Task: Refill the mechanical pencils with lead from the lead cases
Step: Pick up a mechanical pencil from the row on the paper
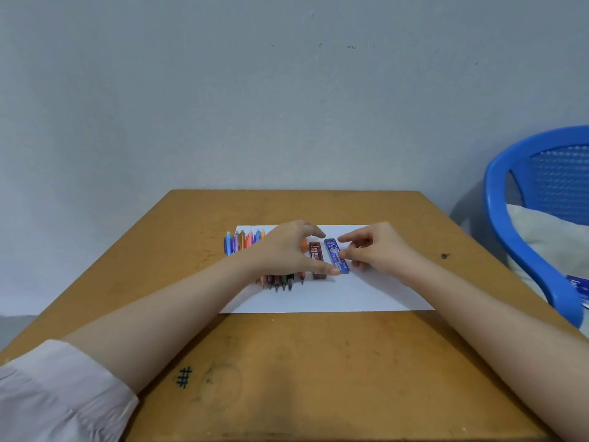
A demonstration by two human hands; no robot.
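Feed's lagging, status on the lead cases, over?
Left grip open over mechanical pencils, thumb at near end of blue lead case. Right grip fingertips on its side, hold unclear. Brown lead case alongside, nothing blocking.

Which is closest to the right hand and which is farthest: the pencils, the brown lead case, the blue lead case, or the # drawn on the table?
From the right hand:
1. blue lead case, right at its fingertips.
2. brown lead case, just left of the blue one.
3. pencils, in a row further left, partly under the left hand.
4. # mark, far off at the front left.
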